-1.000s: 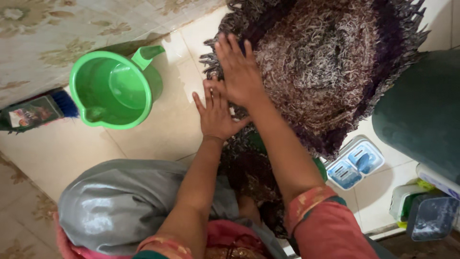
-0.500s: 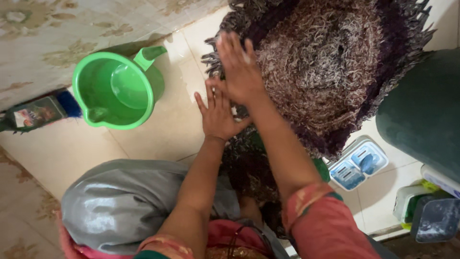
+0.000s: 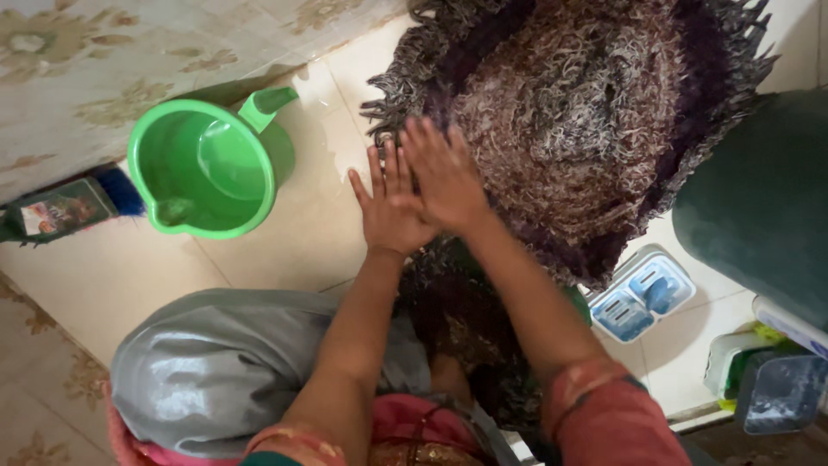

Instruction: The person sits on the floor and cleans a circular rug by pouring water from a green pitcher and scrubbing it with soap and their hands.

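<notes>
A shaggy brown and purple rug [image 3: 586,112] lies wet on the cream tiled floor [image 3: 293,250]. My right hand [image 3: 444,177] presses flat on the rug's near left part, fingers spread. My left hand [image 3: 388,207] lies flat at the rug's left edge, partly under the right hand, fingers pointing away from me. Neither hand holds anything. My arms reach out over grey cloth [image 3: 224,371] on my lap.
A green plastic jug [image 3: 207,168] with a handle stands left of the rug. A dark bottle [image 3: 56,211] and a blue brush lie at the far left by the patterned wall. A blue and white soap dish [image 3: 642,293] and a dark green bucket [image 3: 759,198] are on the right.
Both hands have slid back toward me across the rug, from near its far left fringe to its near left part, still flat on it.
</notes>
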